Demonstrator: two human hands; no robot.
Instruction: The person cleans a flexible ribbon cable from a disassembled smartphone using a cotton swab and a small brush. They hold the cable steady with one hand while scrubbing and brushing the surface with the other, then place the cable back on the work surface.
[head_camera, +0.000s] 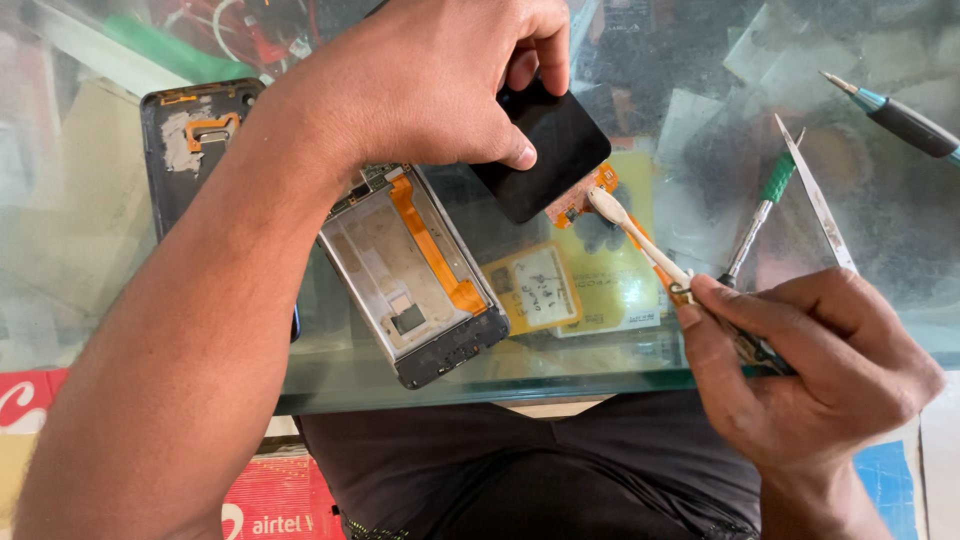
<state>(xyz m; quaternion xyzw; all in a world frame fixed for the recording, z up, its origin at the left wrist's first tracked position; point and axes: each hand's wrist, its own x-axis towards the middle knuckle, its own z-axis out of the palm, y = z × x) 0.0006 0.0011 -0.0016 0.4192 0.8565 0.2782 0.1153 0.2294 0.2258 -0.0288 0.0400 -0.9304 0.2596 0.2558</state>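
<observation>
The left hand (440, 85) is closed around a black screen panel (545, 150), thumb and fingers pinching its upper end so it lifts clear of the glass surface (330, 375) near the middle. Its orange flex cable (580, 197) hangs from the panel's lower edge. The right hand (810, 375), by the near right edge, is curled shut on a pale spudger (630, 225), whose flat tip touches that cable just under the panel. An open phone frame (415, 275) with its own orange ribbon lies just left of the panel, toward the near edge; a dark back cover (185, 140) sits at the far left. A green-handled screwdriver (765, 200), tweezers (815, 195) and another tool (900, 118) lie toward the right. To work the cable well, it seems wise to keep the panel steady and low so the flex is not stretched, slide the tip flat rather than dig, and press lightly, since the ribbon looks thin and likely tears easily
</observation>
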